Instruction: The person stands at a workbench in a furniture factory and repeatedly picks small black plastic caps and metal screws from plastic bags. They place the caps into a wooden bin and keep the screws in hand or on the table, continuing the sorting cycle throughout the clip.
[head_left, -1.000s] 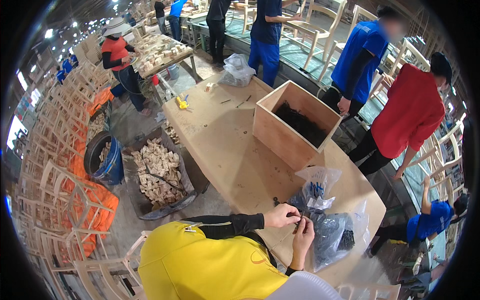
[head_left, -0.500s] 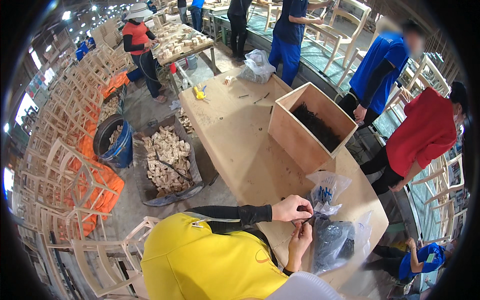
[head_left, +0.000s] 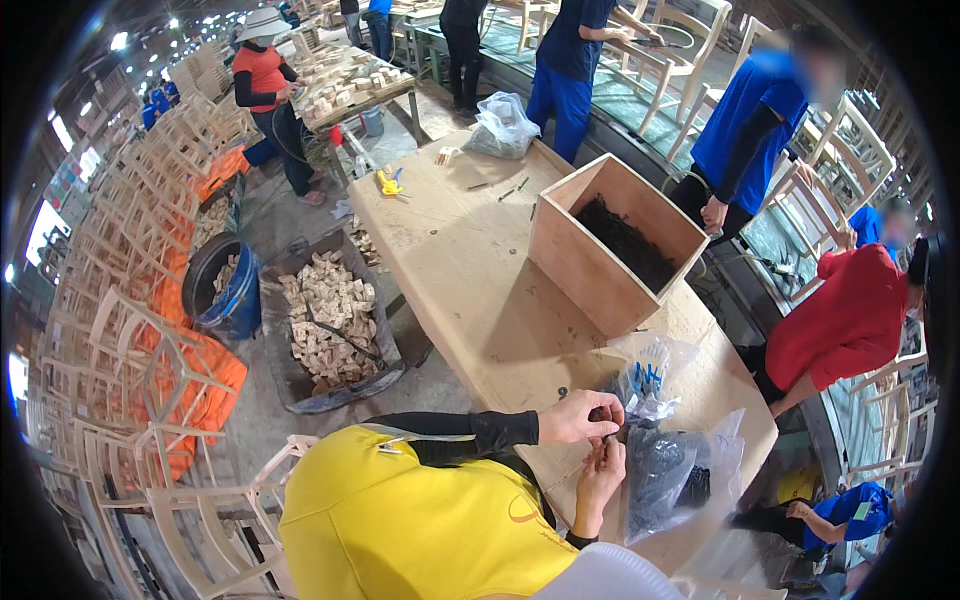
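Close together over the near right part of the table [head_left: 470,300], my two hands pinch at a small dark piece of hardware [head_left: 611,438]. My left hand [head_left: 570,416] is above it with fingers curled; my right hand [head_left: 601,476] meets it from below. Its exact kind is hidden by the fingers. Beside my right hand lies a clear plastic bag of dark contents [head_left: 662,478], and another clear bag with blue printing [head_left: 650,376] lies past my left fingertips. An open wooden box [head_left: 580,275] holding a heap of black hardware [head_left: 630,240] stands farther up the table.
Dark bolts [head_left: 514,190], a yellow tool [head_left: 389,182] and a tied plastic bag [head_left: 503,127] lie at the table's far end. A bin of wood blocks [head_left: 330,320] and a blue drum [head_left: 228,300] stand left. Several people work around, one in red [head_left: 845,310].
My view has shifted slightly. My fingers have come closer around the small dark piece, which shows less now. The person in red leans lower, and someone in blue shows behind.
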